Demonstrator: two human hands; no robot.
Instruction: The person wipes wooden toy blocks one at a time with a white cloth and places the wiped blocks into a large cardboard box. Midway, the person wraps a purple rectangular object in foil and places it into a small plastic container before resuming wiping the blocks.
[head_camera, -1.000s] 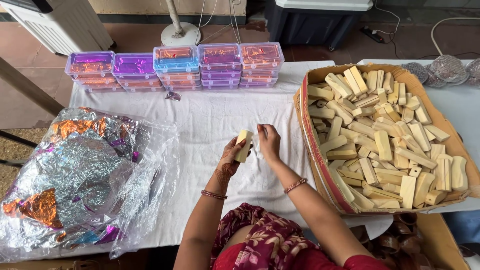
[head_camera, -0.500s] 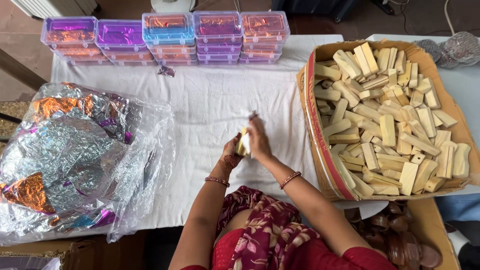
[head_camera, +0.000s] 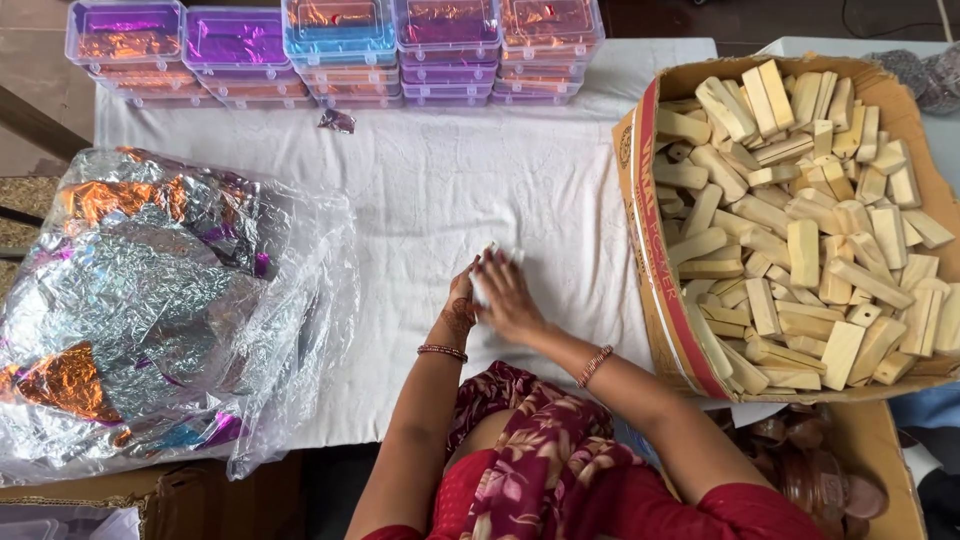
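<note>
White wrap (head_camera: 492, 262) at frame centre is pinched around a block by both hands' fingers, left hand (head_camera: 462, 312) and right hand (head_camera: 512, 303), while the carton (head_camera: 640, 200) at right holds many bare blocks (head_camera: 800, 250), so most seems left.

Five stacks of clear boxes (head_camera: 340, 50), one carton (head_camera: 650, 270) of many wooden blocks (head_camera: 800, 250), one bag of foil (head_camera: 150, 300), two hands (head_camera: 495, 300), two bangles (head_camera: 442, 351).
</note>
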